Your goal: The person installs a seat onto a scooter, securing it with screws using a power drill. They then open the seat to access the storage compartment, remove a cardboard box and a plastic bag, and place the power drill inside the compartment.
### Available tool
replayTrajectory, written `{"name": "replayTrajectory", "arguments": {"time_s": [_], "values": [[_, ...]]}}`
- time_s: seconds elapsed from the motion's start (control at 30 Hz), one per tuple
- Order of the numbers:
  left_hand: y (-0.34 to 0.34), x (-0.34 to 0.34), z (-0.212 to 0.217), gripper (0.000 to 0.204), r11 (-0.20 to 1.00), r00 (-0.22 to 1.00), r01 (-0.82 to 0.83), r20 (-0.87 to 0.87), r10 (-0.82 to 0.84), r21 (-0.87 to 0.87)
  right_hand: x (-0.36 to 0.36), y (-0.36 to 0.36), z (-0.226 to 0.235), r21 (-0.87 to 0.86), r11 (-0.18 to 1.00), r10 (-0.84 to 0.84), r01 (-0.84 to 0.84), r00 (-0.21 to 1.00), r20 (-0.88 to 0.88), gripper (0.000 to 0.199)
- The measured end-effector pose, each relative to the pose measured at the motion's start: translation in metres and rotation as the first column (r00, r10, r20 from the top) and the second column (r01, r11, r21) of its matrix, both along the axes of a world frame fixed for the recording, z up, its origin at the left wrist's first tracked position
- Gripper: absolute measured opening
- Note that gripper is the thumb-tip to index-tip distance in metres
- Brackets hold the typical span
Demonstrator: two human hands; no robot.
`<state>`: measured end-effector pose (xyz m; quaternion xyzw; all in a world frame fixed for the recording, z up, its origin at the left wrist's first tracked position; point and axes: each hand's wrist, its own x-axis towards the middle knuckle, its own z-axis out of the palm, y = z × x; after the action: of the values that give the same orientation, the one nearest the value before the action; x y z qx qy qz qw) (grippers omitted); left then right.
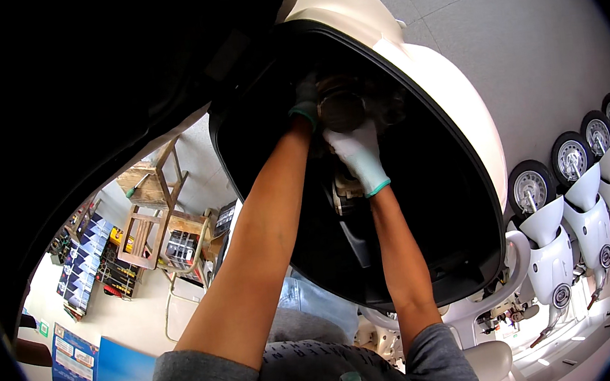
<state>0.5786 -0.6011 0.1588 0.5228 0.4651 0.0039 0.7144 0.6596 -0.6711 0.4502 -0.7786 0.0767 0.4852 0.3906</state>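
Note:
Both my arms reach down into the dark, black-rimmed opening (454, 139) of a white scooter body (449, 88). My left hand (305, 101), in a glove with a green cuff, is deep in shadow at the left side of a dark, round part (342, 111). At the near side of that part is my right hand (359, 154), in a white glove with a light green cuff. The fingers of both hands are hidden by shadow and by the hands themselves. Below my right wrist, a pale metallic part (348, 192) shows inside the opening.
The raised dark seat or lid (124, 61) covers the upper left. A wooden stool (149, 187) with a green-handled screwdriver (137, 186) stands on the left, near a toolbox (117, 263). On the right, several white scooters (550, 259) stand in a row.

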Motion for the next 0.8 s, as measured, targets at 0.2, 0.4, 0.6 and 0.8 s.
{"name": "replayTrajectory", "arguments": {"time_s": [0.2,0.4,0.6,0.8], "values": [[0.007,-0.012,0.029,0.036,0.996,0.997,0.068,-0.028,-0.069,-0.054,-0.002,0.025,0.022,-0.238,0.965,0.099,-0.108,0.994,-0.047,0.037],[-0.001,0.001,0.039,0.039,0.988,0.994,0.107,-0.006,-0.108,-0.108,-0.01,0.008,0.006,-0.033,0.999,-0.017,0.019,0.999,0.049,0.034],[-0.018,0.005,0.045,0.041,0.99,0.992,0.112,-0.045,-0.116,-0.087,0.026,0.002,0.034,0.12,0.988,-0.079,0.098,0.985,-0.151,0.013],[-0.024,0.005,0.039,0.04,0.995,0.992,-0.097,0.083,0.094,0.029,0.028,-0.003,0.033,0.226,0.94,-0.203,0.255,0.951,-0.232,0.015]]}}
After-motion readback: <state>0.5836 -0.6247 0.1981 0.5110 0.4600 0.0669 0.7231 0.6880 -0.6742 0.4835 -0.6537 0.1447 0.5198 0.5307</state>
